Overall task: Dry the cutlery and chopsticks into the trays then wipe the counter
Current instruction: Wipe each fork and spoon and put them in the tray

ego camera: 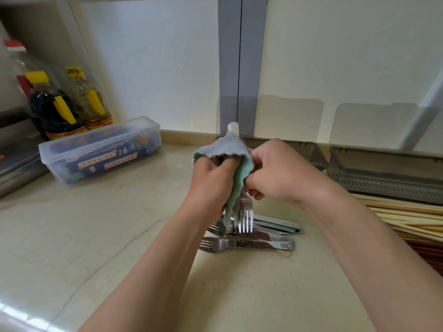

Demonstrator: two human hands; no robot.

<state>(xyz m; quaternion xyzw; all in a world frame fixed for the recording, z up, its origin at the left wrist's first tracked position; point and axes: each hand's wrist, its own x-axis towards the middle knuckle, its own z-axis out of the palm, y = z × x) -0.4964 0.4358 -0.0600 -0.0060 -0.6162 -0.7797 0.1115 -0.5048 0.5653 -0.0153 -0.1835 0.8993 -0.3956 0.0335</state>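
Gripping tight in the middle of the shot, the left hand (213,178) has its fingers curled round one grey-green cloth (227,147), and that cloth is bundled over a single fork (245,218). The fork stands upright between both hands, tines pointing down and poking out below the cloth, its pale handle tip peeking out above. The right hand (282,173) closes in from the other side, fingers bent and pinching the fork's wrapped shaft; no gap is open in either grip.

Directly beneath the tines, a pile of cutlery (254,239) lies on the counter (119,224). Two fork heads show at its left end; the rest overlap too much to count. Just right of the pile, a spread of chopsticks (407,219) lies flat, too many and too overlapped to number.

Behind them sit two grey trays, the near-centre tray (314,154) partly hidden by the right hand and the slotted tray (383,178) further right, each with a clear lid standing up.

Off to the left, one clear plastic box (100,152), and behind it three bottles (55,109).
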